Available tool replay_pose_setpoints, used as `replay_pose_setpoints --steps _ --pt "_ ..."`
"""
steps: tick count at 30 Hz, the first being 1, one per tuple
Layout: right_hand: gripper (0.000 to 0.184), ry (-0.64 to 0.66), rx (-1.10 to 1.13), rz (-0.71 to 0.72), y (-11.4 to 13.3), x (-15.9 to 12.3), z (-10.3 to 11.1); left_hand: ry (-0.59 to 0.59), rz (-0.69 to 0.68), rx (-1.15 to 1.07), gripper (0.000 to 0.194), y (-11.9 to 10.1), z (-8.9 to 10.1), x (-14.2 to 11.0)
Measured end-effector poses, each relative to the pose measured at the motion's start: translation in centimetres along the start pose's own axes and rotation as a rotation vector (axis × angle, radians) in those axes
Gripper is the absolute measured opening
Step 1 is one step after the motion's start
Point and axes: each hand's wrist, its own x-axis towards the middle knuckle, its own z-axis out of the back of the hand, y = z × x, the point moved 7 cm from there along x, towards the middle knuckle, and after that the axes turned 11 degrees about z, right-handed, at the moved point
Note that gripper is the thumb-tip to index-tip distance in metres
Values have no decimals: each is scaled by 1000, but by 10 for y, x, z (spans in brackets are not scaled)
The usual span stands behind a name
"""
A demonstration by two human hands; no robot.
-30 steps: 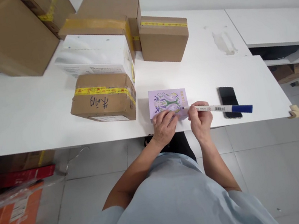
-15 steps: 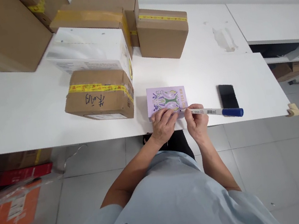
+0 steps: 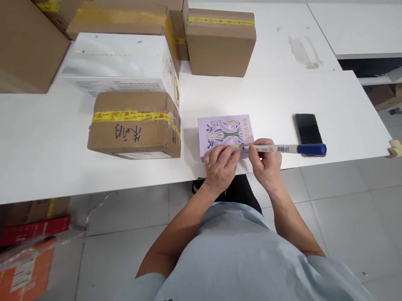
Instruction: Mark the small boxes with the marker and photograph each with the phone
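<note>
A lilac tea box [image 3: 203, 128] with a green and purple printed pattern lies flat near the table's front edge. My left hand [image 3: 222, 170] rests over its front edge, fingers curled and gripping it. In my right hand [image 3: 268, 166] is a white marker [image 3: 284, 148], pinched between thumb and fingers. Its tip touches or nearly touches the front right of the box, and its blue end points right, overlapping the lower part of a black phone [image 3: 307, 127]. My left fingers partly hide the box's front side.
A taped brown carton [image 3: 132, 131] with handwriting stands left of the tea box. Behind it are a white box [image 3: 123, 55] and several more cartons, including one carton [image 3: 222, 46] at the back. Shelves [image 3: 385, 76] stand right; an orange box [image 3: 23, 283] sits lower left.
The view has shifted very slightly. Both hands keep their hold, and the marker stays at the tea box's front right with barely any visible movement.
</note>
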Motion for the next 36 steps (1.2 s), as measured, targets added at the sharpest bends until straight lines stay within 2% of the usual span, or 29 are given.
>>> replay_pose_setpoints --steps 2,4,6,8,10,13,17,21,24,27,30,32,34,36 --pt "28 -37 89 -70 -3 -1 0 -10 -5 25 23 -1 1 1" --pt "28 -137 242 -158 -9 -1 5 -68 -39 33 22 -5 5 1" --pt "28 -253 369 -220 -15 1 14 -135 -75 26 22 -8 10 1" --pt "25 -286 385 -250 -23 8 25 -161 -81 25 22 -9 12 2" --pt "21 -206 282 -293 -36 18 35 -146 -69 30 22 -9 11 2" --pt "20 12 23 -381 -65 30 39 -88 -30 30 22 -6 7 2" --pt "34 233 -237 -410 -95 41 24 -40 12 0 22 -5 4 4" --pt "39 336 -356 -429 -103 43 5 -120 -47 31 21 -11 8 8" --pt "36 352 -372 -445 -100 42 4 -194 -92 79 18 -15 11 10" --pt "42 277 -453 -483 -104 39 28 -217 -114 110 18 -17 12 11" --pt "55 59 -677 -544 -115 36 77 -216 -132 115 17 -17 13 12" --pt "72 -23 -793 -609 -128 32 104 -231 -141 107 16 -18 13 11" --pt "85 13 -797 -690 -147 29 119 -240 -137 100 16 -17 14 11" --pt "88 99 -746 -754 -166 29 122 -219 -124 98 16 -16 12 11"
